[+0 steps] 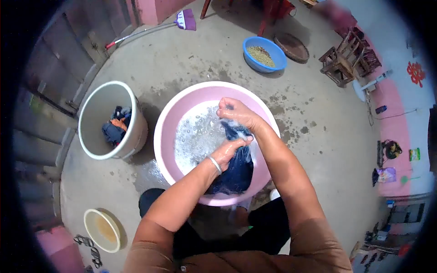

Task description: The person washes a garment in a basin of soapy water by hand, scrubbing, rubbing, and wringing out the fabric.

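Observation:
Foamy water [195,132] fills a large pink basin [166,154] in front of me. A wet dark blue garment [236,173] lies over the basin's near right side, its upper part bunched and covered with suds. My left hand [226,152], with a bangle at the wrist, is closed on the cloth near the middle of the basin. My right hand [236,113] is curled around the garment's upper end, above the foam. The garment's exact kind cannot be made out.
A tall bucket [139,136] holding dark and orange clothes stands left of the basin. A small cream basin [101,230] is at lower left. Beyond are a blue basin [248,61], a round woven tray [291,48], a broom [185,20] and wooden chairs [343,63].

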Tool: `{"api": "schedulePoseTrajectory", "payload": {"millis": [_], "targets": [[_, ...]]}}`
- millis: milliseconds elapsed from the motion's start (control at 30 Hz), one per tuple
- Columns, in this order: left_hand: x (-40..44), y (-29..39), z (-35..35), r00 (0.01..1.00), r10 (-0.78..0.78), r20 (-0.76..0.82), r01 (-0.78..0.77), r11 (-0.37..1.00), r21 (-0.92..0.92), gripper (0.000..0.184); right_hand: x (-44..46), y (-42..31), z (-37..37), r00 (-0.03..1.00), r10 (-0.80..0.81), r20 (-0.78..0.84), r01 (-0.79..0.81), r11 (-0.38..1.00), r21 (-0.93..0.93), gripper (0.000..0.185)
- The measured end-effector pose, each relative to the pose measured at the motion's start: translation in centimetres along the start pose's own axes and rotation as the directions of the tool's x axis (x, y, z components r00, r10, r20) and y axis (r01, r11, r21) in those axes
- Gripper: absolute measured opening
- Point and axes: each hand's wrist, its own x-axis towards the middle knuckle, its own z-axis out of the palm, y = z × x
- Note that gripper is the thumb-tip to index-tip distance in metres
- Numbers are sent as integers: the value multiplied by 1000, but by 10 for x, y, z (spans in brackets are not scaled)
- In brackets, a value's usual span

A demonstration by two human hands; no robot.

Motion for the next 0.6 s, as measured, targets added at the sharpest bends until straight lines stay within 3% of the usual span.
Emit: {"api": "schedulePoseTrajectory", "payload": {"millis": [33,67,133,167,200,267,300,367,400,467,500,533,567,600], "targets": [[11,-15,-8,999,35,8,-35,999,36,27,-4,5,2,998,-15,-67,1,980,-199,23],[17,-24,-13,999,33,6,-33,999,11,27,-5,13,5,998,6,-55,-17,978,-207,23],[28,-41,-22,990,-46,-132,64,988,142,24,-8,30,17,968,-144,-207,9,839,-545,22],[35,-49,-24,967,-2,-254,69,965,253,27,-9,30,24,955,-49,-294,-134,810,-571,23],[24,-40,-18,956,-52,-290,173,895,410,62,-8,35,30,957,-26,-287,-150,805,-573,23],[37,-47,-25,930,142,-338,138,719,681,61,-4,44,38,909,-82,-410,-248,685,-685,24],[40,-58,-30,932,131,-339,141,729,670,61,-1,47,42,895,-29,-445,-318,659,-682,24],[48,-60,-37,871,340,-355,-45,774,632,56,0,47,42,879,15,-477,-376,637,-673,27],[38,-46,-31,865,359,-350,-61,769,636,56,4,40,42,854,52,-517,-432,625,-651,30],[9,-26,-19,926,335,-175,-225,861,457,45,-2,16,18,950,137,-279,-247,878,-409,37],[-1,-13,-16,919,355,-174,-243,854,461,45,-9,8,5,978,164,-128,-149,981,120,44],[-9,0,-14,977,203,-64,-182,953,244,39,-20,-2,-10,975,218,35,-212,882,421,55],[-12,9,-14,994,64,89,-67,997,34,35,-28,-13,-8,981,190,24,-169,801,575,59],[-12,13,-15,993,71,99,-75,996,47,35,-37,-20,-6,986,167,3,-119,690,713,63]]}}
